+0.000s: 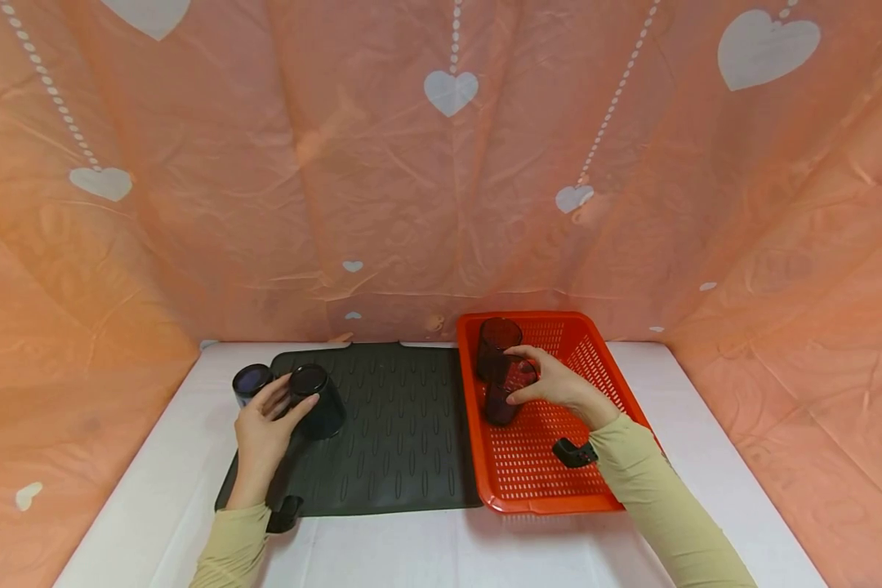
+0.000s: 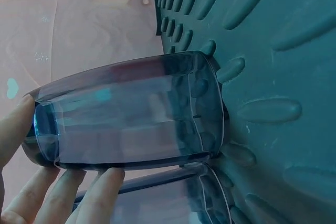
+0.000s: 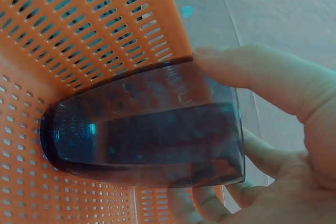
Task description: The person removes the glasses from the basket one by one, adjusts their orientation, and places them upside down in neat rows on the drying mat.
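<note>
My left hand point(image 1: 259, 445) holds a dark blue-tinted drinking glass point(image 1: 322, 412) near its upper end, thumb on one side and fingers on the other. That glass point(image 2: 131, 114) stands upside down, its rim on the dark ribbed mat point(image 1: 389, 441). Beside it is a second tinted glass point(image 1: 251, 380), partly behind my fingers. Over at the right, my right hand point(image 1: 559, 385) grips a third tinted glass point(image 1: 501, 402) by its rim inside the orange-red basket point(image 1: 485, 482). In the right wrist view, this glass point(image 3: 152, 129) has its base towards the basket floor.
Another dark glass point(image 1: 498, 333) stands in the basket's back left corner, just behind the gripped one. The slotted basket sits against the mat's right edge on a white-covered table point(image 1: 382, 551). Orange sheeting with hearts point(image 1: 382, 188) rises behind and at both sides.
</note>
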A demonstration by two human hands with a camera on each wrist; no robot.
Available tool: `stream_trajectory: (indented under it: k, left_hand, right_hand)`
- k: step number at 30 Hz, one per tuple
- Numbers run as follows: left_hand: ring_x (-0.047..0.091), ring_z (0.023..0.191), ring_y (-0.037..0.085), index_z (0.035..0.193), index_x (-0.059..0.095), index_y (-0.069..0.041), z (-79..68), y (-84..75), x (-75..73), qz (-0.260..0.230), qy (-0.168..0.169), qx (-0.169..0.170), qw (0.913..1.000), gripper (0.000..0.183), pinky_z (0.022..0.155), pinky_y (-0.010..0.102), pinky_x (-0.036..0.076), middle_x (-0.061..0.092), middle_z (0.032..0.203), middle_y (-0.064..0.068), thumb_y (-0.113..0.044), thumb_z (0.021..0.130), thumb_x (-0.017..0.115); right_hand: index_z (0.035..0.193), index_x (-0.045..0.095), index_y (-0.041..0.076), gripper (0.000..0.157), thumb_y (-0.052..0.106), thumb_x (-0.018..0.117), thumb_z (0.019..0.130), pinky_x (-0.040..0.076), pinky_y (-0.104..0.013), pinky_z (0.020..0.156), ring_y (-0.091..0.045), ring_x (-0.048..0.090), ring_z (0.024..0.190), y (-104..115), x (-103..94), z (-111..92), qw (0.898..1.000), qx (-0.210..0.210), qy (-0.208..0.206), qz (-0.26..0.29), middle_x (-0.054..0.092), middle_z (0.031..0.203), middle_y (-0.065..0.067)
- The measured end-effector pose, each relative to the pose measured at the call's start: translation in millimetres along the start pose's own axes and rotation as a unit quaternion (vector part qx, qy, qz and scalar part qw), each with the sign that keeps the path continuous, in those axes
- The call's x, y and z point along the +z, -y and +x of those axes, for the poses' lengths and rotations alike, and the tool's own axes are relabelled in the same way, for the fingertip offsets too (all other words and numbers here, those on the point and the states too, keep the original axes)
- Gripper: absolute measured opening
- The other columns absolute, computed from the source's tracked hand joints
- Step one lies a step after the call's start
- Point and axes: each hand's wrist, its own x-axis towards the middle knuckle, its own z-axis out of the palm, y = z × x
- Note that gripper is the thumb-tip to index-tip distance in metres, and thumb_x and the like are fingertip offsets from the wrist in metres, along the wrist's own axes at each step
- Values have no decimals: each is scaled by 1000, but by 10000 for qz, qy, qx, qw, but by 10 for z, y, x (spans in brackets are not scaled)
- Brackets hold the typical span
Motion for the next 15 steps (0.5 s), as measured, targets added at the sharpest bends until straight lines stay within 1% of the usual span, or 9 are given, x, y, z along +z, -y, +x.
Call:
stream_trajectory:
  k: [3, 6, 9, 13, 15]
  left_hand:
    - [57, 116, 29, 134, 56, -9, -2, 5, -3, 31, -5, -35, 10000, 59, 93, 39, 48, 56, 130, 14, -24, 81, 79]
    - [56, 117, 31, 134, 55, -8, -9, -4, -6, -2, 6, -21, 10000, 60, 93, 41, 47, 56, 131, 16, -24, 81, 79]
    - [56, 117, 33, 134, 55, -7, -16, -15, -8, -40, 17, -18, 10000, 60, 93, 42, 47, 55, 131, 18, -24, 81, 79]
    - [56, 117, 32, 134, 55, -8, -17, -16, -11, -22, 22, -44, 10000, 61, 93, 42, 47, 56, 131, 17, -24, 81, 79]
    - [56, 117, 31, 135, 55, -8, -14, -11, -14, -3, 26, -56, 10000, 61, 93, 42, 47, 56, 131, 16, -25, 81, 79]
  right_hand:
    - [138, 42, 1, 74, 0, 80, 75, 48, -31, 74, -46, 42, 110, -5, 0, 6, 9999, 45, 21, 95, 42, 127, -29]
    - [138, 41, 1, 74, 0, 79, 75, 49, -31, 76, -46, 47, 107, -19, -4, 9, 9999, 71, 64, 143, 45, 127, -29]
    - [138, 41, 0, 73, 1, 79, 76, 50, -31, 77, -43, 49, 105, -23, -9, 1, 9999, 45, 81, 129, 44, 129, -27]
    - [138, 40, 0, 73, 2, 79, 76, 50, -33, 79, -42, 48, 105, -24, -16, -7, 9999, 4, 95, 103, 42, 132, -26]
    - [138, 41, 0, 73, 4, 80, 76, 49, -34, 81, -42, 47, 108, -23, -18, -11, 9999, 5, 82, 61, 42, 134, -25]
